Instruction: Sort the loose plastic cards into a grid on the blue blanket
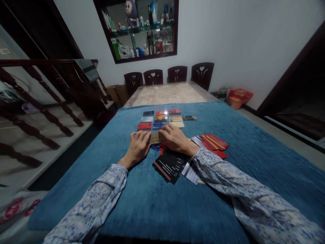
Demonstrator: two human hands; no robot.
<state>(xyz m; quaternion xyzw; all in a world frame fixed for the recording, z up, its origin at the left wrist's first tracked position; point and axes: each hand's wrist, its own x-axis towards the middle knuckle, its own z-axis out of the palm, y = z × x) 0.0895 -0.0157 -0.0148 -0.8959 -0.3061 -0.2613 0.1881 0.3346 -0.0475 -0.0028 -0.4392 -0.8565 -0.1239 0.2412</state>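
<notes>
A gold-coloured card (155, 138) is gripped at its two ends, just in front of the laid-out cards. My left hand (139, 145) has its fingers closed on the left end. At the right end, my right hand (175, 138) pinches the same card. Beyond it lie rows of cards, among them a red card (144, 126), a blue card (159, 125) and a black card (190, 118) off to the right. Nearer me, black cards (169, 166) are fanned out, with a white card (191, 173) beside them and red cards (215, 141) under and past my right wrist.
A blue cloth (127, 210) covers the near part of the table, and a marble tabletop (167, 93) shows at the far end. Several dark chairs (177, 74) stand behind it. To the left runs a wooden railing (45, 101); a plastic bag (17, 210) sits at the lower left.
</notes>
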